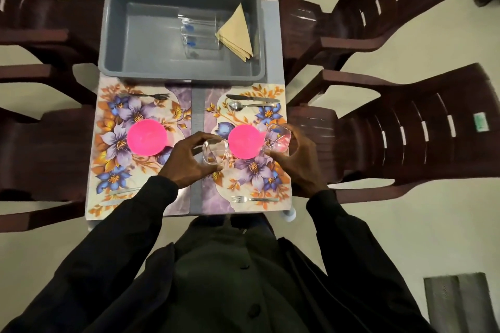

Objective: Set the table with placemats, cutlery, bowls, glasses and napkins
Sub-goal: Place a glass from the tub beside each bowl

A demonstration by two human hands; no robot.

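Right hand [300,162] grips glass [280,139] (chair label [480,121] seemingly illegible).

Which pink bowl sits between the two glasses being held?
The pink bowl on the right placemat: the left hand holds one glass beside it, the right hand another glass. The other near bowl stands alone.

Left grip [186,161] holds left glass [215,151], right grip [300,162] holds right glass [279,138].
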